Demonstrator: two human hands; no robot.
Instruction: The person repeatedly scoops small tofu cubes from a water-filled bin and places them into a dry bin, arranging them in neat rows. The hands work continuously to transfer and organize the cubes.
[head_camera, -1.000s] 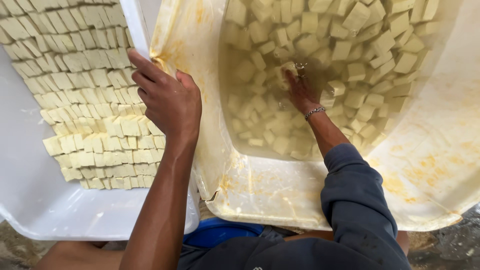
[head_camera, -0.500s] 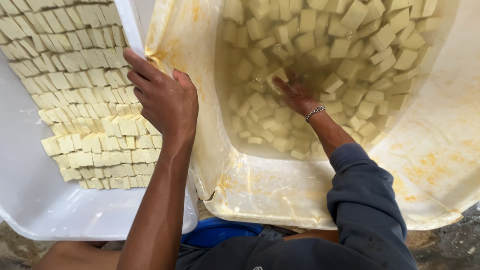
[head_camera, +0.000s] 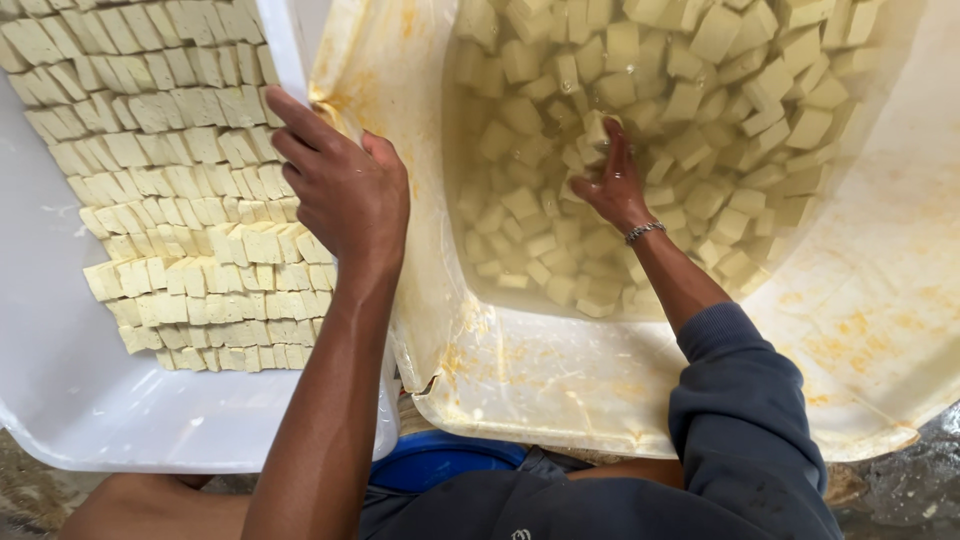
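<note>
Right hand (head_camera: 612, 185) sunk in cloudy water, fingers curled around pale tofu cubes (head_camera: 690, 95) at twelve o'clock. Left hand (head_camera: 345, 190) clamped on tub rim (head_camera: 330, 95). Likely to crumble if squeezed; tilting risks spilling.

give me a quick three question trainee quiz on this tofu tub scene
1. True or false: the right hand is down among the floating cubes in the stained tub.
2. What does the left hand grip?
A) a knife
B) the tub's edge next to the white tray
C) a blue lid
3. Fill in: the cubes in the white tray lie in packed ____.

Key
1. True; it is among the cubes, with a bracelet on the wrist.
2. B
3. rows
</note>
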